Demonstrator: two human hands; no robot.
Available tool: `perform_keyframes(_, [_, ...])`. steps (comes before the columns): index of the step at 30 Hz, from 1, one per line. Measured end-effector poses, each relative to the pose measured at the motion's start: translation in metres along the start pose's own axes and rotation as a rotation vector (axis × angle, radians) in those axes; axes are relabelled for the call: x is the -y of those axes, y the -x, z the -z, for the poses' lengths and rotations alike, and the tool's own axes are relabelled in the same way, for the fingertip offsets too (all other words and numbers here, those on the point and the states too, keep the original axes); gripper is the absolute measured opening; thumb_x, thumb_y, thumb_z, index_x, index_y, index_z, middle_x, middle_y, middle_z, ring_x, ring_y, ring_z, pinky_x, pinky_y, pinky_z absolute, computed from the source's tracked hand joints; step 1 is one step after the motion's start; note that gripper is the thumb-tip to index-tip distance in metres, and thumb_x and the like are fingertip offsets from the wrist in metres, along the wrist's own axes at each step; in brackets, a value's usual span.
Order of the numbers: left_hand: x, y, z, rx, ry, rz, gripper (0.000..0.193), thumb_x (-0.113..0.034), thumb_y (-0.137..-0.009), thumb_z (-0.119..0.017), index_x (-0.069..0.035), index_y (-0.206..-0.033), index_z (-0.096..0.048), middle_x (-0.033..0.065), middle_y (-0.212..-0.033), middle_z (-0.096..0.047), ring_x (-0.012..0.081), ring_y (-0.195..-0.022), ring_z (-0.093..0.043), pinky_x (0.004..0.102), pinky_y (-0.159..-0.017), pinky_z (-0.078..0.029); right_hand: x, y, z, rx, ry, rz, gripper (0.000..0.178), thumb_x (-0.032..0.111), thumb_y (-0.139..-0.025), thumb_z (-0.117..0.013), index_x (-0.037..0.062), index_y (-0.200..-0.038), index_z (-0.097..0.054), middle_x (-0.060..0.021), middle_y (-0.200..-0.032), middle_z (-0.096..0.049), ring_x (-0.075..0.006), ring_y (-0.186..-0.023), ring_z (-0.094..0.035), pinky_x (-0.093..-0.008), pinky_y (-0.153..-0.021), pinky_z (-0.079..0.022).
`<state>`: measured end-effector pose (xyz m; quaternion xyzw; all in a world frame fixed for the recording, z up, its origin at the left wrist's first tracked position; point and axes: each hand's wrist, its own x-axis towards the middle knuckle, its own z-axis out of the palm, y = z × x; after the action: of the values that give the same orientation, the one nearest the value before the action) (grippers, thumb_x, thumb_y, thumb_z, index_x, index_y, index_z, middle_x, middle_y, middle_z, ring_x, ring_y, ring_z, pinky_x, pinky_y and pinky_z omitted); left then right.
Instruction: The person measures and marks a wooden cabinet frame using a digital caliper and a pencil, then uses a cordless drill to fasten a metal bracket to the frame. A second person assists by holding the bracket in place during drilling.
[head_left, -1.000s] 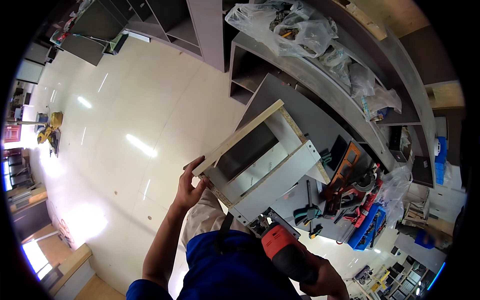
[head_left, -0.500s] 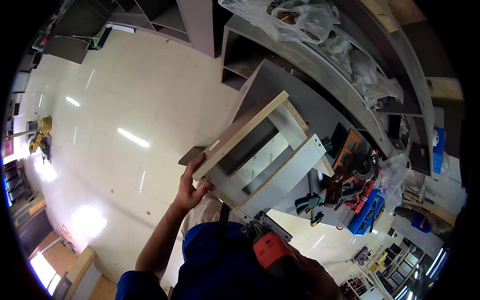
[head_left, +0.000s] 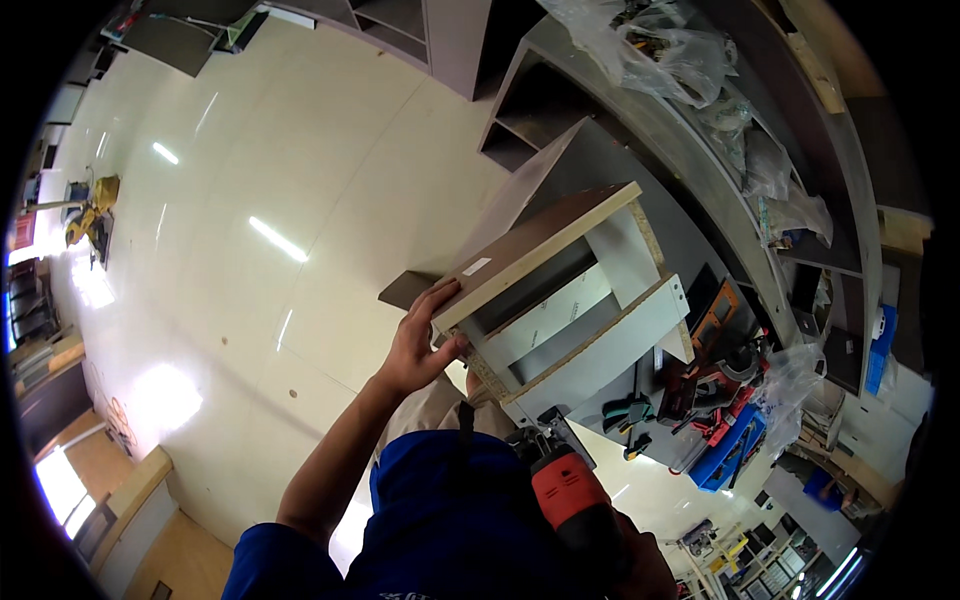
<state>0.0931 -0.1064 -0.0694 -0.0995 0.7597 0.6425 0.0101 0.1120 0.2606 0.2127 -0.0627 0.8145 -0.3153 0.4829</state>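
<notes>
While pinching the left corner of a box frame (head_left: 597, 348) between thumb and fingers of the left hand (head_left: 418, 350), holds it over a grey work surface (head_left: 625, 165) and, with the right hand (head_left: 645, 562) (finger placement too dark to tell), grips a red-and-black power tool (head_left: 570, 488) near the box frame's lower left end, with a blue bin (head_left: 728, 452) right of the box frame.

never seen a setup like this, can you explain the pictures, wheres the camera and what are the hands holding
No robot here: these are a person's own bare hands. The view comes from a wide fisheye camera worn on the head, looking down, so straight edges bend. The left hand grips a corner of an open box of boards. The right hand, partly in shadow, holds a red and black power tool near the box. On the grey work surface lie a green and black clamp and a blue tray among other tools.
</notes>
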Motion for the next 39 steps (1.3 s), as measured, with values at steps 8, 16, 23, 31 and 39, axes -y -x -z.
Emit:
perform_keyframes(8, [-0.001, 0.0, -0.003, -0.024, 0.001, -0.018, 0.075, -0.037, -0.091, -0.073, 0.002, -0.149, -0.047, 0.0239, -0.147, -0.054, 0.0383, -0.138, -0.052, 0.0445, -0.116, -0.039, 0.03, -0.002, -0.011, -0.174, -0.244, -0.149, 0.031, 0.01, -0.072, -0.075, -0.0061, -0.098, -0.073, -0.0222, -0.087, -0.077, -0.0217, -0.084, -0.074, -0.0402, -0.071, -0.058])
perform_keyframes(16, [0.0, -0.003, -0.001, -0.037, 0.026, -0.009, 0.072, -0.033, -0.087, -0.074, 0.001, -0.146, -0.051, 0.0248, -0.148, -0.054, 0.0426, -0.137, -0.053, 0.0459, -0.115, -0.041, 0.031, -0.004, -0.011, -0.123, -0.217, -0.184, 0.032, 0.015, -0.074, -0.079, -0.0067, -0.097, -0.073, -0.018, -0.08, -0.076, -0.0161, -0.079, -0.07, -0.0378, -0.069, -0.057])
perform_keyframes(23, [-0.001, -0.003, 0.0, -0.034, 0.015, -0.024, 0.073, -0.034, -0.087, -0.074, 0.001, -0.146, -0.051, 0.0255, -0.148, -0.053, 0.0428, -0.137, -0.052, 0.0465, -0.115, -0.041, 0.04, -0.005, -0.006, -0.124, -0.101, -0.284, 0.039, 0.019, -0.074, -0.082, -0.0052, -0.103, -0.073, -0.0214, -0.086, -0.077, -0.0177, -0.085, -0.073, -0.04, -0.071, -0.058])
perform_keyframes(31, [-0.002, -0.001, 0.001, -0.038, 0.009, -0.027, 0.072, -0.034, -0.088, -0.073, 0.001, -0.147, -0.05, 0.0262, -0.149, -0.052, 0.043, -0.138, -0.051, 0.0466, -0.115, -0.041, 0.014, 0.002, -0.001, 0.012, -0.164, -0.343, 0.054, 0.021, -0.072, -0.085, -0.0034, -0.118, -0.069, -0.0197, -0.092, -0.078, -0.0151, -0.087, -0.07, -0.0391, -0.074, -0.057])
perform_keyframes(39, [-0.004, -0.004, 0.001, -0.013, 0.014, -0.045, 0.071, -0.032, -0.089, -0.073, 0.003, -0.147, -0.049, 0.027, -0.148, -0.051, 0.043, -0.138, -0.051, 0.0462, -0.115, -0.041, 0.025, -0.005, -0.004, -0.053, -0.273, -0.235, 0.055, 0.02, -0.073, -0.085, -0.0029, -0.12, -0.068, -0.0183, -0.092, -0.078, -0.014, -0.088, -0.069, -0.038, -0.076, -0.057])
